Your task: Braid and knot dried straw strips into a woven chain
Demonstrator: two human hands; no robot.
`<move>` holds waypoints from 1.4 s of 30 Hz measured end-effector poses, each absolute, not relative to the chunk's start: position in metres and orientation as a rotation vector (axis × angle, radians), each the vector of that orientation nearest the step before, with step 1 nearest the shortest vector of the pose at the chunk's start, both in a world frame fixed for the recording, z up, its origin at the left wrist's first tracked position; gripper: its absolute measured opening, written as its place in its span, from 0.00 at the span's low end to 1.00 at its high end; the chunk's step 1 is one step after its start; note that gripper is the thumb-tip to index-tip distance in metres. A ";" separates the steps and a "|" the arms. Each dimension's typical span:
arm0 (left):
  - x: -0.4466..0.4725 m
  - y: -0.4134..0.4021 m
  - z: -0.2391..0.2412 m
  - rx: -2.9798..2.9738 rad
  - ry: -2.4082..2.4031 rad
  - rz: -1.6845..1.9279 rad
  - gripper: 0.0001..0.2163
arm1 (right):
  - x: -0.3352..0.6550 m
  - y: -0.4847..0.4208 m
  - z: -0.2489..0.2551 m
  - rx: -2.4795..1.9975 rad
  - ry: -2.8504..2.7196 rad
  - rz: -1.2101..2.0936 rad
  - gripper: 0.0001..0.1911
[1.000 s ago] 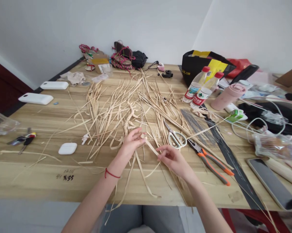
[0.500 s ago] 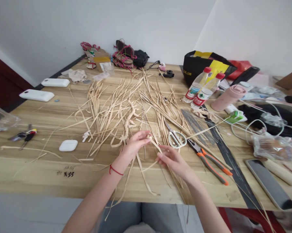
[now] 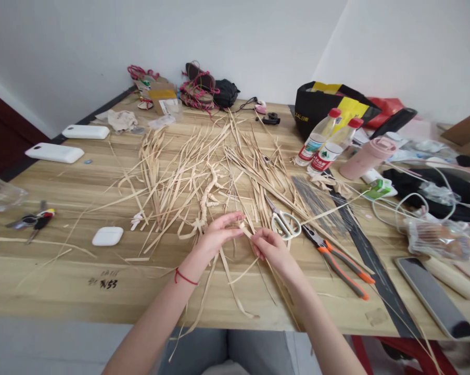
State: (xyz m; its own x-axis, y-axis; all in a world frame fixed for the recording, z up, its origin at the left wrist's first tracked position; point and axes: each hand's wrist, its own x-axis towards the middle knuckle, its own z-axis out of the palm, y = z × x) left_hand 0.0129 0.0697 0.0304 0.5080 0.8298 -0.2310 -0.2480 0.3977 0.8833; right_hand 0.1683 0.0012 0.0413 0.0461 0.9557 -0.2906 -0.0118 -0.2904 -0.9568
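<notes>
– Where to look for the strip (image 3: 246,232)?
– Between both hands, over the table (image 3: 63,294), towards the near edge.
– Held how by the left hand (image 3: 222,230)?
– Pinched narrowly between thumb and fingertips.
– And by the right hand (image 3: 271,247)?
– Pinched as well, with fingers curled in.
– Anything close by?
– Look just beyond the left hand for a knobbly woven piece (image 3: 208,191), lying among loose straw (image 3: 154,164). Just beyond the right hand, see white-handled scissors (image 3: 285,224); further right, pliers (image 3: 324,246) with orange and grey handles.
</notes>
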 end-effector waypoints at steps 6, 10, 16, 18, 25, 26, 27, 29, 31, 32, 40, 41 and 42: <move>0.014 0.069 0.028 0.897 0.783 0.775 0.23 | 0.167 -0.010 0.038 -1.429 -1.026 1.350 0.09; 0.015 0.067 0.030 0.853 0.792 0.752 0.21 | 0.166 -0.014 0.034 -1.425 -0.989 1.340 0.10; 0.014 0.065 0.029 0.759 0.793 0.839 0.14 | 0.165 -0.009 0.037 -1.480 -0.998 1.429 0.10; 0.014 0.065 0.027 0.773 0.820 0.854 0.13 | 0.164 -0.004 0.040 -1.490 -1.035 1.479 0.11; 0.015 0.067 0.021 0.738 0.834 0.843 0.14 | 0.174 0.026 0.037 -1.535 -1.292 1.350 0.16; 0.016 0.067 0.020 0.729 0.839 0.843 0.13 | 0.177 0.029 0.036 -1.545 -1.329 1.337 0.16; 0.016 0.067 0.018 0.722 0.842 0.844 0.13 | 0.179 0.030 0.035 -1.551 -1.358 1.337 0.16; 0.016 0.067 0.017 0.716 0.847 0.849 0.13 | 0.181 0.032 0.035 -1.544 -1.394 1.351 0.15; 0.016 0.067 0.017 0.720 0.844 0.848 0.14 | 0.182 0.030 0.036 -1.516 -1.406 1.340 0.14; 0.015 0.068 0.017 0.723 0.838 0.842 0.14 | 0.181 0.029 0.035 -1.502 -1.403 1.331 0.14; 0.009 0.069 0.022 0.739 0.748 0.739 0.16 | 0.180 0.029 0.023 -1.502 -1.278 1.333 0.14; 0.009 0.069 0.022 0.742 0.752 0.737 0.16 | 0.180 0.029 0.022 -1.509 -1.280 1.327 0.14; 0.009 0.069 0.021 0.745 0.759 0.740 0.16 | 0.180 0.029 0.022 -1.512 -1.289 1.318 0.15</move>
State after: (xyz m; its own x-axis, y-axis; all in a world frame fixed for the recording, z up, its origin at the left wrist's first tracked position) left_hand 0.0094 0.0693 0.0210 0.5122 0.7953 -0.3244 -0.3044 0.5213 0.7973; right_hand 0.1798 0.0287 0.0220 -0.0321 0.9718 -0.2338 0.2123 -0.2219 -0.9517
